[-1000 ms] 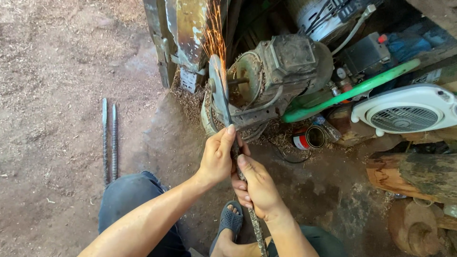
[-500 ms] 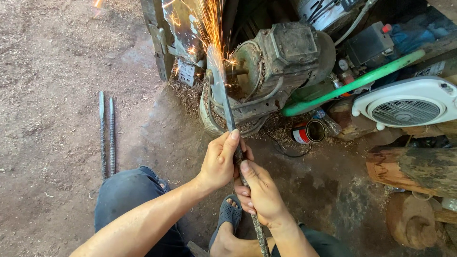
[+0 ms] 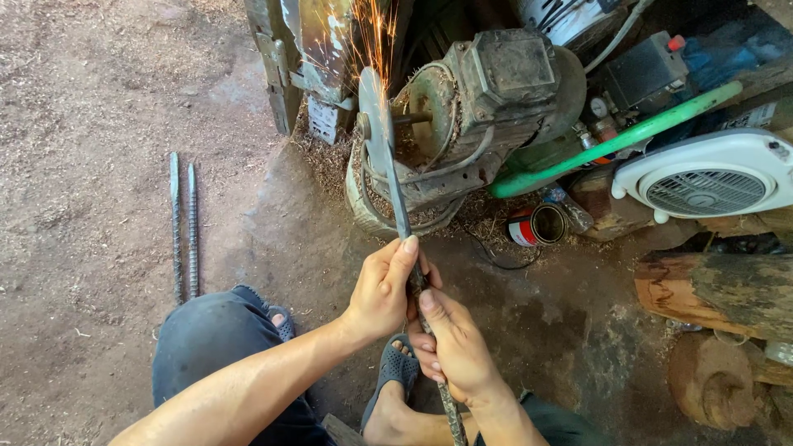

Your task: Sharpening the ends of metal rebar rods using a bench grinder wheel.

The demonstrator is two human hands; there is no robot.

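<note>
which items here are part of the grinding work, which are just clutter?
In use:
- long flat metal blade, gripped by left hand and right hand
- spinning grinding disc, throwing sparks
- grey electric motor driving it

Lying about:
- two ribbed steel bars on the dirt
- open red tin can
- white box fan
- green hose
- cut logs

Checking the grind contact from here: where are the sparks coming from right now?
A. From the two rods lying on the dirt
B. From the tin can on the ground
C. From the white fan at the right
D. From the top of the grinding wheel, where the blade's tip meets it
D: sparks fly up from the grinding wheel, against which the left hand and right hand press the blade.
</note>
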